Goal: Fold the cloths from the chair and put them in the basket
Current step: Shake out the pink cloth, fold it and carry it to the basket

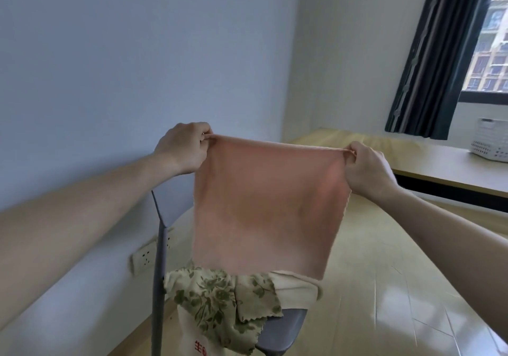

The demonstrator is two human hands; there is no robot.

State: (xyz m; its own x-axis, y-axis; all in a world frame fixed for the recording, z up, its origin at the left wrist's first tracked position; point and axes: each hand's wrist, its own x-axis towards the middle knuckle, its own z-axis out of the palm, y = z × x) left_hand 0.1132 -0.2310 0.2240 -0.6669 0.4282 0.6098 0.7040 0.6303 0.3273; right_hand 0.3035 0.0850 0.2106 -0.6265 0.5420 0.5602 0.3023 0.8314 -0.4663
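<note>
Pink cloth [270, 204] is hanging flat at frame centre, stretched between both hands above the grey chair [283, 328]. Left hand [182, 146], at 10 o'clock of the cloth, is pinching the top left corner with curled fingers; right hand [367, 167], at 2 o'clock, is pinching the top right corner likewise. Floral cloth [217, 298] and a cream cloth [295, 289] are lying on the chair seat at 6 o'clock. White basket [490, 142] is sitting on the wooden surface [428, 160] at 3 o'clock, well apart.

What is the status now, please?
Left hand and right hand each pinch a top corner of the pink cloth. Cloth hangs unfolded. Basket far right, path open.
</note>
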